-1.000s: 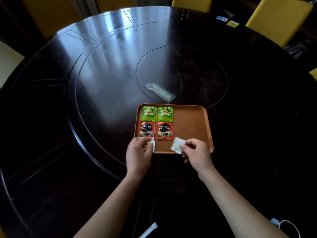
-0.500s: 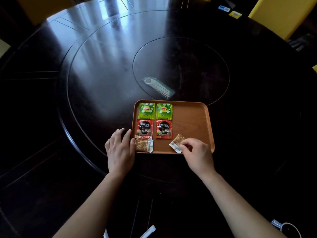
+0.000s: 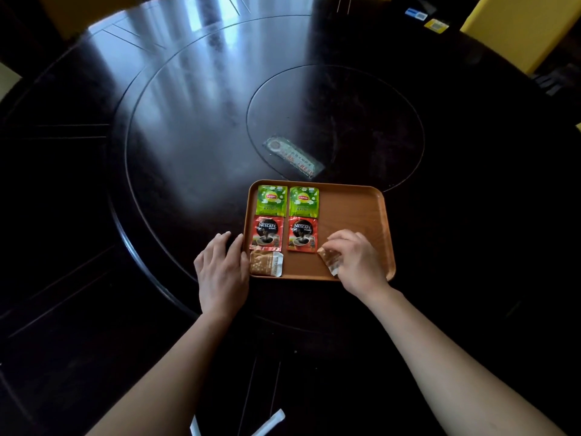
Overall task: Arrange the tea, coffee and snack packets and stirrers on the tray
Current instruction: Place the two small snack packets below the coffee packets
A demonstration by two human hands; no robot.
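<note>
The dark round desk (image 3: pixel 157 184) fills the frame; the wooden tray (image 3: pixel 352 209) sits just below centre, its right half bare. Two green tea packets (image 3: pixel 272 200) top two red coffee packets (image 3: pixel 267 233), with one snack packet (image 3: pixel 266 263) beneath. The left hand (image 3: pixel 221 270) lies flat, fingers apart, touching the tray's left edge. The right hand (image 3: pixel 356 262) pinches a second snack packet (image 3: pixel 329 259) near the tray's lower edge. Two white stirrers (image 3: pixel 270 423) lie at bottom centre.
</note>
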